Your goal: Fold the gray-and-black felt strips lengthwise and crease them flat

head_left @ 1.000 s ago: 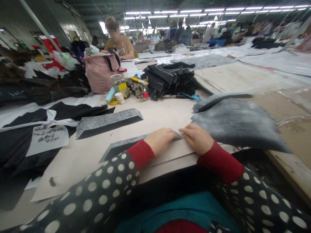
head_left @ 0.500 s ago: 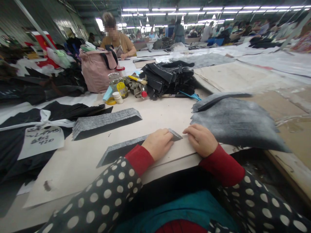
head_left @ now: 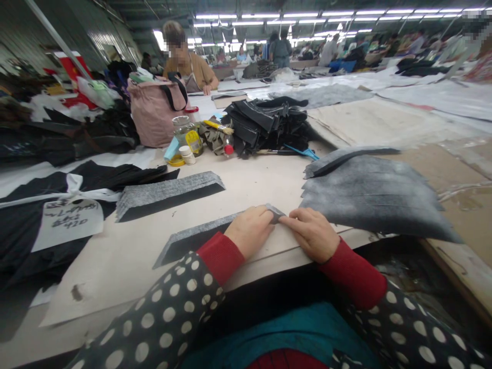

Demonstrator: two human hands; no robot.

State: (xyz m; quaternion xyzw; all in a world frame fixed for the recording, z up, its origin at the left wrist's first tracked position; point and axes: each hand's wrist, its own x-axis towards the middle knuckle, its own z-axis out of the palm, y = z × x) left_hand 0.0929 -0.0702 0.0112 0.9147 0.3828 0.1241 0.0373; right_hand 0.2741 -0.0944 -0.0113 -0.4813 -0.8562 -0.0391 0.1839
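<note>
A long strip of dark fabric (head_left: 200,236) with a grey speckled band, folded along its edge, lies slantwise on the pale board in front of me. My left hand (head_left: 250,231) presses on its right part with fingers curled and closed over it. At the strip's pointed right end, my right hand (head_left: 314,233) has thumb and fingers drawn together, the tips touching the corner; the exact grip is partly hidden. Beyond, to the left, lies a stack of similar folded strips (head_left: 172,192). Right of my hands is a fanned pile of grey fabric pieces (head_left: 369,197).
At left is a black bundle tied with white cloth, bearing a handwritten tag (head_left: 68,220). Farther back stand a pink bag (head_left: 151,113), a glass jar (head_left: 180,123), a yellow brush (head_left: 217,125) and a heap of black pieces (head_left: 265,125). A co-worker (head_left: 192,66) stands across the table.
My right hand has moved slightly left and down, its fingertips now meeting the strip's right end. My left hand stays on the strip, almost unmoved.
</note>
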